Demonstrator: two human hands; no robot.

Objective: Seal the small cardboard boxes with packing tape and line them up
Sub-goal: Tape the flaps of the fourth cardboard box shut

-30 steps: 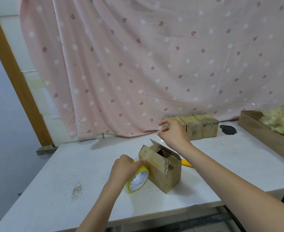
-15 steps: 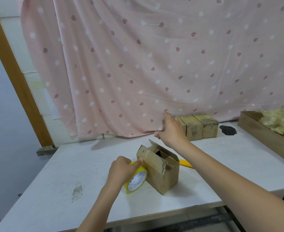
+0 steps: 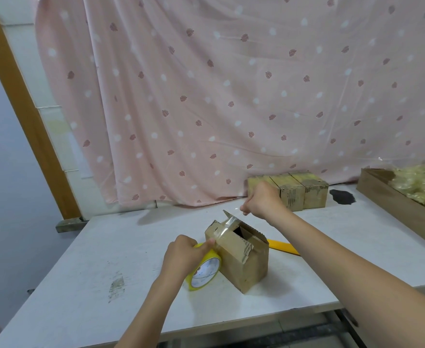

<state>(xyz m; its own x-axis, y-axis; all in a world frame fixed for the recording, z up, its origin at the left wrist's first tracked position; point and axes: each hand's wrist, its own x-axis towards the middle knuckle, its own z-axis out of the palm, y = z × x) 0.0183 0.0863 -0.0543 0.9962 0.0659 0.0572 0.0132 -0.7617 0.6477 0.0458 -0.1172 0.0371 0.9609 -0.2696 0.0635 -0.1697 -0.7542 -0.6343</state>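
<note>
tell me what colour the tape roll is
Yellow, with a white inner label; the tape roll shows in the head view.

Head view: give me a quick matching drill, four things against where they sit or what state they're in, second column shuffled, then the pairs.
Things
1. tape roll
2. open box
3. sealed boxes
4. yellow strip

Places or states
A. in a row at the back by the curtain
B. flat on the table behind the open box
C. flaps up, a clear tape strip stretched over its top
D. gripped by the left hand against the box's side

Pairs: 1-D, 2-C, 3-A, 4-B
</note>
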